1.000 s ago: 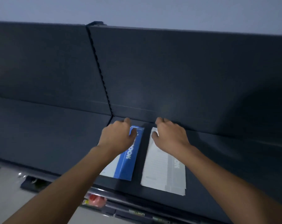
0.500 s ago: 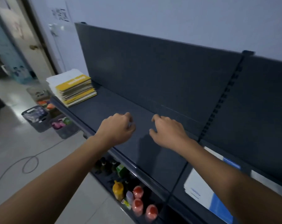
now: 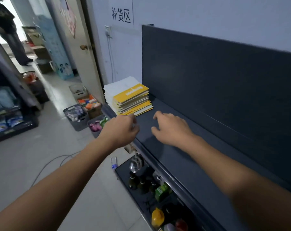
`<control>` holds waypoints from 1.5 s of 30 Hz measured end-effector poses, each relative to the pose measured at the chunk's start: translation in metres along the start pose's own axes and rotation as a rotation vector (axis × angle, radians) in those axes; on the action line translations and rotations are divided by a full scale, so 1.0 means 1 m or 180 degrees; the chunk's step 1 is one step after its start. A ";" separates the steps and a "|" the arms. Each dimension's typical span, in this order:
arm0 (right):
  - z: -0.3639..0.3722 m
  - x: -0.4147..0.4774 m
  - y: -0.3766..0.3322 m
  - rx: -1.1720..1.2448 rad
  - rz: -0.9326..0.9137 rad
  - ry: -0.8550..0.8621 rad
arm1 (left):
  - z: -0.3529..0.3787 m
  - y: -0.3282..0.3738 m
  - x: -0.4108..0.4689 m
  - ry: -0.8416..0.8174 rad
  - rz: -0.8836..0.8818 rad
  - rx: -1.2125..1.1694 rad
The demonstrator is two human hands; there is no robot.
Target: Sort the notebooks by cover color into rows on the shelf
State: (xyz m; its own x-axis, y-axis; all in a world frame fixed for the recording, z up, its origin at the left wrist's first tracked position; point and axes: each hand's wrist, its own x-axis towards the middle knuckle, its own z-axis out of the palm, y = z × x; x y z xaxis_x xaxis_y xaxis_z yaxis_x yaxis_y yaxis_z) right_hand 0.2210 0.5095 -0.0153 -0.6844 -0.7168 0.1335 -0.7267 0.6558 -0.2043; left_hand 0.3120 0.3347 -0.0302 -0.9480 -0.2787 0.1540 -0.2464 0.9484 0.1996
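A stack of notebooks [image 3: 131, 100] lies at the left end of the dark shelf [image 3: 183, 157], its top cover yellow and white. My left hand [image 3: 120, 130] hovers over the shelf's front edge just in front of the stack, fingers loosely curled, holding nothing. My right hand [image 3: 171, 127] hovers over the shelf to the right of the stack, fingers spread and empty. Neither hand touches the stack. The blue and grey notebooks from earlier are out of view.
Below the shelf a lower shelf [image 3: 141, 194] holds bottles and sauce containers. Baskets of goods [image 3: 76, 116] stand on the floor by an open door [image 3: 84, 47]. A cable [image 3: 46, 165] runs across the floor. A person stands far left in the doorway beyond.
My view has swung left from the blue and grey notebooks to the stack. Both hands let go of those notebooks and have travelled left along the shelf toward the stack.
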 end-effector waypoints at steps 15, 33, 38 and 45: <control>0.041 0.217 -0.028 -0.0086 0.0040 0.0057 | -0.020 -0.155 0.152 0.0181 -0.0231 -0.0186; 0.072 0.279 -0.046 -0.0197 0.2266 0.0142 | 0.008 -0.221 0.347 -0.0213 0.1632 -0.0106; 0.073 0.288 -0.036 -0.0218 0.2465 0.0189 | 0.021 -0.221 0.368 -0.0189 0.1629 -0.0031; 0.093 0.306 -0.034 0.0342 0.2834 0.0078 | 0.042 -0.228 0.385 -0.0516 0.1288 0.0098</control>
State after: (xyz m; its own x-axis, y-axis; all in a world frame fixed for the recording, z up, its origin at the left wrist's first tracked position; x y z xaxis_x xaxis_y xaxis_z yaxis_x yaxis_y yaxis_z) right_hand 0.0421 0.2459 -0.0578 -0.9938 0.0529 -0.0973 0.0825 0.9398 -0.3317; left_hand -0.0048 0.0175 -0.0573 -0.9882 0.1415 0.0593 0.1480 0.9810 0.1253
